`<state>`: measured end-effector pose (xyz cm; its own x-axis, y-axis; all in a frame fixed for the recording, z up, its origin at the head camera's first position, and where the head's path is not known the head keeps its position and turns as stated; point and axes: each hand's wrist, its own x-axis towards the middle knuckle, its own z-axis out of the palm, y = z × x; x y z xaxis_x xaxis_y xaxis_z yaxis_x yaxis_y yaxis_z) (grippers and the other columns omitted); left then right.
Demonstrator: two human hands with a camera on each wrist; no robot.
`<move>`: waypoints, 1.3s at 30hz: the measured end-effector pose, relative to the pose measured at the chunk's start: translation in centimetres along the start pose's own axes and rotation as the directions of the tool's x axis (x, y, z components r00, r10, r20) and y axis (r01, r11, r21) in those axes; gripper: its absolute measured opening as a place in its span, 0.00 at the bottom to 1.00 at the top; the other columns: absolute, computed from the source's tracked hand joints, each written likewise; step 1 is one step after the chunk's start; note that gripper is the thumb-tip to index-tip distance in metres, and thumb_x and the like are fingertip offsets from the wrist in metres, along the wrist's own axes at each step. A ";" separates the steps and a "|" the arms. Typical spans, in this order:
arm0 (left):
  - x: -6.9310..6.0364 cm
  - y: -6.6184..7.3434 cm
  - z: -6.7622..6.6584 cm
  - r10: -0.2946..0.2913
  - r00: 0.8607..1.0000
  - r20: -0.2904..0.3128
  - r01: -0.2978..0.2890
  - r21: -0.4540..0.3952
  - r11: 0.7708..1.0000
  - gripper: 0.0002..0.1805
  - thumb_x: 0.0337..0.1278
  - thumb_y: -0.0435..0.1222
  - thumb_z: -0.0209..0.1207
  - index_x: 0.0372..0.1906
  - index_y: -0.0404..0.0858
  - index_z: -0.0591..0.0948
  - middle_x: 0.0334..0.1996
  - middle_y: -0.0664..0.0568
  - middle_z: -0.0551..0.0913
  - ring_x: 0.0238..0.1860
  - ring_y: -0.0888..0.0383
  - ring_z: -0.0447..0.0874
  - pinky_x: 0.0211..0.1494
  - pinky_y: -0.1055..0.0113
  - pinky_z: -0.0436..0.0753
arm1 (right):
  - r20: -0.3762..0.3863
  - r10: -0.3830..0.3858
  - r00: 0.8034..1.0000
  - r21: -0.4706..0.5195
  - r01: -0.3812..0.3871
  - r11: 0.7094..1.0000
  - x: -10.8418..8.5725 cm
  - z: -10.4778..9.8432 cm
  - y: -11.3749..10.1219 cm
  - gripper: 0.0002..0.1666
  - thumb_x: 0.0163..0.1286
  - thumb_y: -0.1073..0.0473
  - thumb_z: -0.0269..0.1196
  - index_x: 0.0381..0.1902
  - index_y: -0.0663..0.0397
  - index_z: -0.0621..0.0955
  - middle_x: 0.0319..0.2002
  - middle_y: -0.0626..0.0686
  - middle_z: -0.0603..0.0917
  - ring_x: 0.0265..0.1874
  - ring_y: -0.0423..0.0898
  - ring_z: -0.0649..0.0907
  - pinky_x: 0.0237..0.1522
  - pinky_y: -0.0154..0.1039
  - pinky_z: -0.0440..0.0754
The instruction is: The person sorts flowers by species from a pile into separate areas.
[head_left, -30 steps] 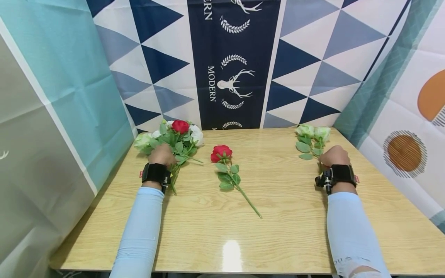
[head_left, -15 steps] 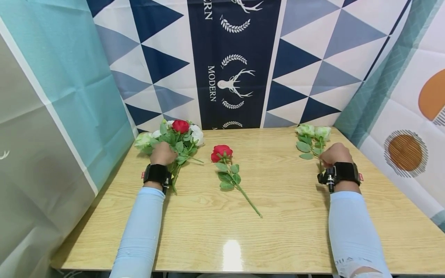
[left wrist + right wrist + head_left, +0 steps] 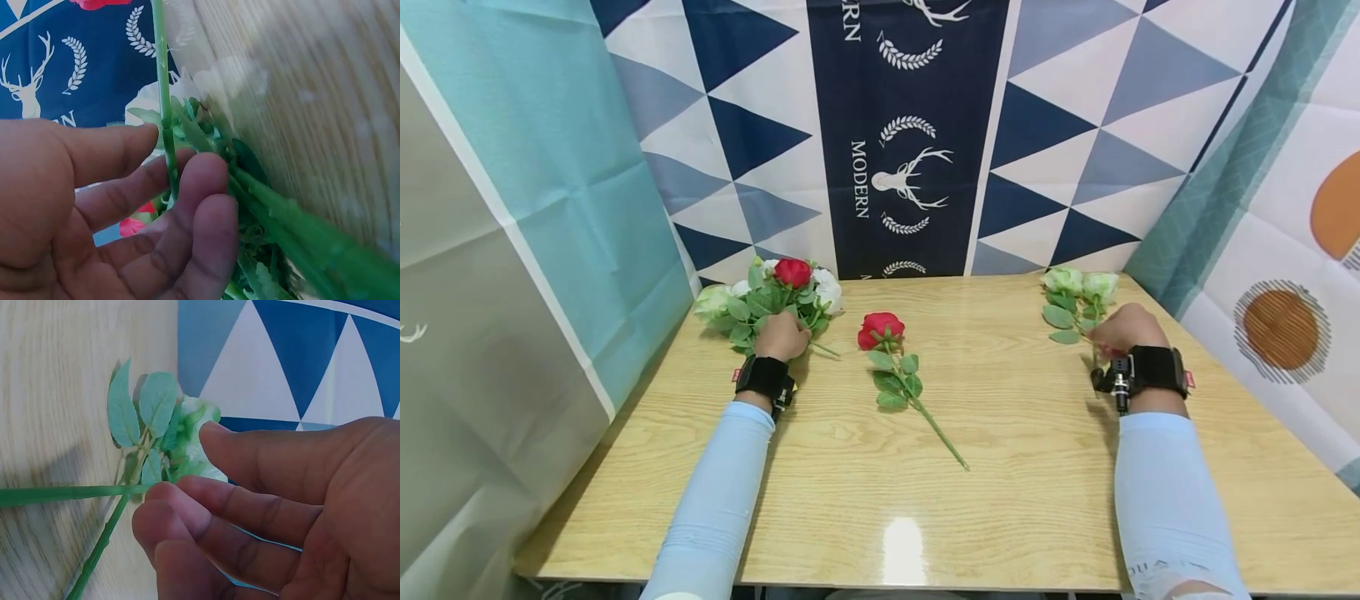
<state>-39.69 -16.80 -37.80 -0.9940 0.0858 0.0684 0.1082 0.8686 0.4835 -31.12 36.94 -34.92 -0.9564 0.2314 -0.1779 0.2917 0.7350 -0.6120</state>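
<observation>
A bunch of artificial flowers with a red rose [image 3: 792, 272], white blooms [image 3: 827, 292] and a pale green bloom [image 3: 711, 302] lies at the back left. Over its stems is my left hand [image 3: 781, 335]; in the left wrist view, thumb and index finger meet around one thin green stem [image 3: 161, 69], beside thicker stems [image 3: 300, 231]. At the back right lie two pale green flowers [image 3: 1081, 283] with leaves. My right hand [image 3: 1126, 327] is at their stems [image 3: 100, 544], thumb well apart from the fingers; the fingertips overlap one stem, and no grip shows.
Between the hands, a single red rose [image 3: 880, 332] lies slantwise on the wooden table [image 3: 1000, 500], its stem pointing to the near right. A patterned cloth [image 3: 910, 125] hangs behind, and more cloth [image 3: 1285, 267] closes the sides.
My left hand has moved right along the bunch, to the stem that sticks out on its right side. My right hand has shifted slightly right and away from me. The middle rose stays put.
</observation>
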 end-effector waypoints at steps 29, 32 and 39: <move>-2.0 3.3 -3.4 0.073 0.947 -0.312 -0.112 -0.108 0.988 0.10 0.70 0.31 0.63 0.31 0.34 0.87 0.33 0.40 0.87 0.27 0.48 0.79 0.36 0.57 0.75 | -0.145 -0.123 0.982 -0.050 0.117 0.992 -1.9 -1.4 -2.7 0.21 0.73 0.51 0.63 0.25 0.60 0.85 0.17 0.52 0.81 0.20 0.50 0.81 0.25 0.44 0.76; -2.1 3.8 -3.8 0.133 0.938 -0.319 -0.170 -0.090 0.981 0.07 0.70 0.31 0.62 0.42 0.31 0.89 0.40 0.38 0.88 0.36 0.44 0.84 0.44 0.53 0.81 | -0.186 -0.169 0.968 -0.087 0.155 0.984 -2.5 -1.5 -3.6 0.23 0.74 0.50 0.63 0.37 0.68 0.86 0.20 0.54 0.83 0.22 0.51 0.81 0.24 0.44 0.76; -2.1 5.0 -4.0 0.290 0.899 -0.328 -0.341 -0.108 0.934 0.05 0.67 0.31 0.65 0.40 0.32 0.88 0.34 0.43 0.87 0.34 0.47 0.84 0.39 0.56 0.81 | -0.218 -0.270 0.938 -0.140 0.244 0.960 -3.4 -1.7 -5.9 0.33 0.77 0.44 0.60 0.55 0.74 0.81 0.36 0.68 0.86 0.30 0.57 0.84 0.27 0.45 0.79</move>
<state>-37.04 -14.62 -32.02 -0.8564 0.1690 0.4878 0.4416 0.7292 0.5227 -29.55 32.92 -29.39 -0.9733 0.1576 0.1667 0.0482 0.8509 -0.5231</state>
